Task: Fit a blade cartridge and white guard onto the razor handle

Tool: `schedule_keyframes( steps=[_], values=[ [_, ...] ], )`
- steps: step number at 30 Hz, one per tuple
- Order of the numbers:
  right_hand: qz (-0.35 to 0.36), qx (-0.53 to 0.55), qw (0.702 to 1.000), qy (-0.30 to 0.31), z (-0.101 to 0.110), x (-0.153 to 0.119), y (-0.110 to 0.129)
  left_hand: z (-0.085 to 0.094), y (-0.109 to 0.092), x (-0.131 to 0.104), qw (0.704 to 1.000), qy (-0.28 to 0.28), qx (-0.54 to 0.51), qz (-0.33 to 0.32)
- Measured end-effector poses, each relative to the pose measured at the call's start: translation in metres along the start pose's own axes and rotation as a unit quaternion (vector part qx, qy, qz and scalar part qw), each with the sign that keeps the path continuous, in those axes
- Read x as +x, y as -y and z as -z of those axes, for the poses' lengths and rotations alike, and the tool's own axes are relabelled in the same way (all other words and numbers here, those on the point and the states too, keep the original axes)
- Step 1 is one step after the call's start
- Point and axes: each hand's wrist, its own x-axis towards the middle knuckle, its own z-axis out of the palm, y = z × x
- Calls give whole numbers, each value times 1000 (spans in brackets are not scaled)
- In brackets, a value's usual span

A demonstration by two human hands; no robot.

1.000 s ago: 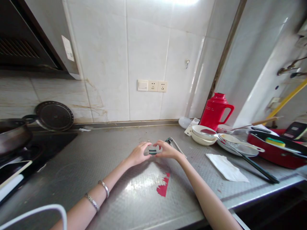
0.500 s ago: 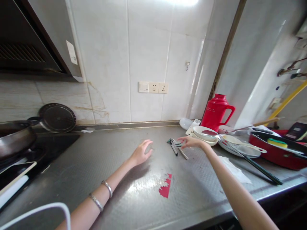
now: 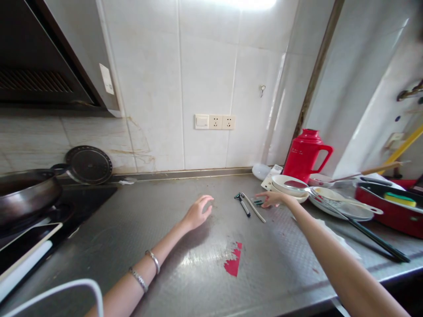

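My left hand (image 3: 198, 213) hovers over the steel counter (image 3: 158, 207), empty, its fingers loosely curved and thumb apart. Two bracelets circle that wrist. Over to the right, my right hand (image 3: 272, 198) has its fingers at a small dark-green and clear piece (image 3: 258, 203); the fingers partly hide it, and its exact kind is unclear. Just left of this hand lie a razor (image 3: 243, 206) with a dark head and a pale, slightly curved stick (image 3: 254, 208), side by side. A torn red patch (image 3: 234, 263) lies flat nearer the front.
A red thermos (image 3: 304, 154), stacked bowls (image 3: 289, 185), plates and a red pan (image 3: 390, 207) crowd the right side. A dark-handled utensil (image 3: 373, 237) reaches toward the front edge. At left are a pot (image 3: 29, 189) on the stove and a round black lid (image 3: 89, 165).
My right hand has moved right with the small green piece, away from the razor and the stick. My left hand keeps its pose. The view has shifted slightly left.
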Motion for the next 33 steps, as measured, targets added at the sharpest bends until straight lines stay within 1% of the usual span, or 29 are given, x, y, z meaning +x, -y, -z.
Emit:
schedule_keyframes(
  steps=[4,7,9,12,14,16,19,22,24,27,29,31,33],
  values=[
    [11,-1,1000,-17,-1,0,3,0,0,1,1000,0,-2,-4],
    [27,-18,998,-55,-3,2,9,0,-1,0,1000,2,0,-4],
    [53,-49,990,-118,-6,5,18,-1,-1,0,1000,2,2,-1],
    [106,-86,964,-229,-17,11,38,1,-1,1,1000,7,14,8],
    [130,-80,952,-264,-28,14,55,5,1,2,999,16,32,23],
    [157,-66,947,-271,-41,16,74,13,5,1,997,26,56,52],
    [201,-52,943,-261,-62,16,103,28,18,-8,990,25,96,103],
    [230,-43,940,-247,-81,16,127,49,36,-26,981,19,136,135],
    [249,-45,937,-241,-92,18,139,64,49,-41,976,10,159,151],
    [269,-61,932,-233,-109,24,148,87,63,-63,964,-8,190,183],
    [266,-75,931,-240,-119,29,149,100,70,-76,954,-13,216,206],
    [259,-91,928,-252,-127,34,146,110,75,-87,945,-13,242,219],
    [261,-101,923,-263,-133,37,143,115,80,-96,939,-12,258,229]
  ],
)
